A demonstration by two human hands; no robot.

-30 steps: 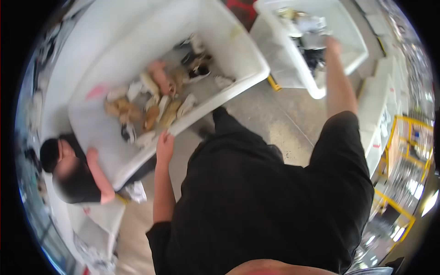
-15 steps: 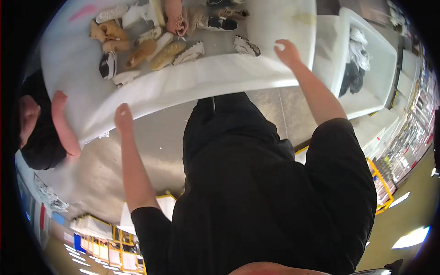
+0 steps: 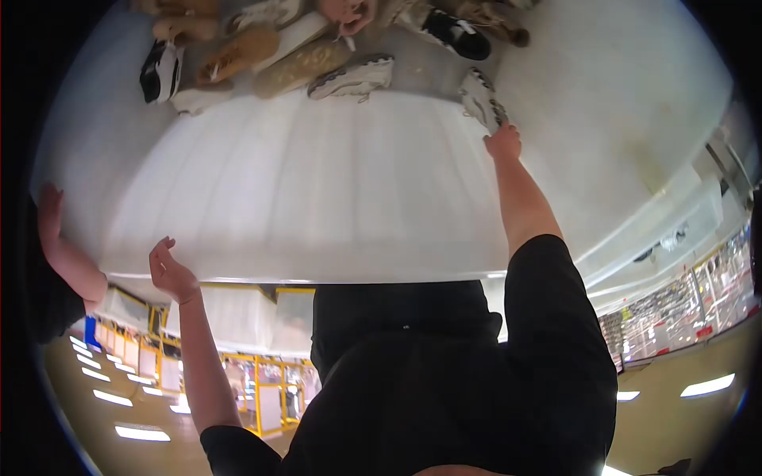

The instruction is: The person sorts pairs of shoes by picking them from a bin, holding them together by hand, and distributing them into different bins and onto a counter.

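Note:
A white sneaker with a dark, chunky sole is in the grip of my right hand, its lower end between my fingers, inside a large white bin. My left hand is raised beside the near rim, holding nothing, with its fingers loosely bent and apart. Another pale chunky sneaker lies on the bin floor to the left of my right hand. Close by it rest a tan patterned shoe and a black shoe with a white sole.
More shoes lie towards the far side, among them a brown shoe and a black-and-white sneaker. At the left, another person's arm reaches over the bin's edge. Behind me stand yellow-framed racks.
My right hand has reached further into the bin and taken hold of the white sneaker, which is now tilted. I lean closer over the bin, and my left hand is raised near the rim.

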